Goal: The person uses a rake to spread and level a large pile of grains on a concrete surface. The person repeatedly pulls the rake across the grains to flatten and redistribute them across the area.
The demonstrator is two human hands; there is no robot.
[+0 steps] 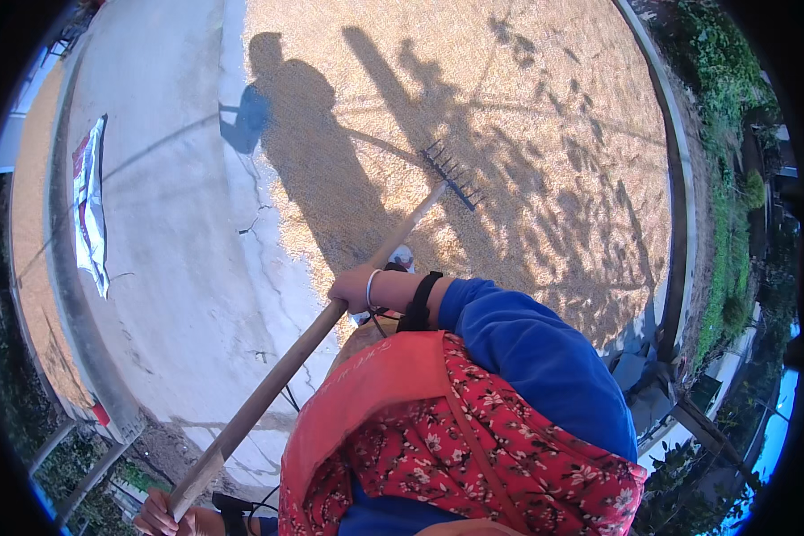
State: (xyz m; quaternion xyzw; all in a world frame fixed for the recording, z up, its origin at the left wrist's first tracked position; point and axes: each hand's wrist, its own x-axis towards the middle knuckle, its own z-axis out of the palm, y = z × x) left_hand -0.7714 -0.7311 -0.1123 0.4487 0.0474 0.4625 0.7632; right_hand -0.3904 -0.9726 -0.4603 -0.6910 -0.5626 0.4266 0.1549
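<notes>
A long wooden-handled rake [285, 352] slants from the lower left to the upper right. My right hand [354, 288], with a white bangle and a black strap at the wrist, is closed around the middle of the handle. Near the handle's rear end, my left hand [157, 512] grips it at the lower left edge. The dark toothed rake head [449, 175] is over a wide spread of yellow grain [563, 67], apparently maize kernels; whether its teeth touch the grain cannot be told. Part of a shoe [400, 256] shows beyond my right wrist.
Cracked concrete [167, 201] borders the grain on the left. A white and red sack [90, 208] lies flat there, beside a low kerb. Another grain strip [33, 221] lies beyond. A pale kerb [683, 167] and green plants [723, 268] bound the right side. Shadows cross the grain.
</notes>
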